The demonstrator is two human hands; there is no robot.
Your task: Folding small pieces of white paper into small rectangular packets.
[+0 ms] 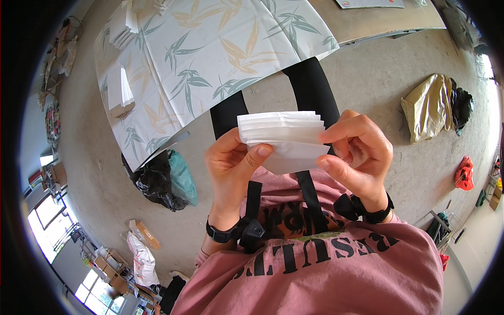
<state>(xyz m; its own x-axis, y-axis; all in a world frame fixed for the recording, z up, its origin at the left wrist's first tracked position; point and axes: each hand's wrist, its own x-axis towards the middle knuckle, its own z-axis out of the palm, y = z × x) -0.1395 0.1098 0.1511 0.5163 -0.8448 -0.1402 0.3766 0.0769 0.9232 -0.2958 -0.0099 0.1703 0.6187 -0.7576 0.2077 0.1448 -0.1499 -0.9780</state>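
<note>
In front of my chest is a small stack of thin white paper sheets, their upper edges fanned in steps. My left hand is closed on the stack's left end, thumb across the front and fingers behind. At the right end, my right hand has its thumb and index finger curled around the edge of the front sheet, the thumb at its lower right corner. The other right fingers are bent behind. Whether the front sheet is separate or folded to the rest I cannot tell.
A table with a leaf-patterned cloth stands ahead, with white paper stacks on its left side. Black and teal plastic bags lie by its near left corner. A gold bag and a red bag are on the floor at right.
</note>
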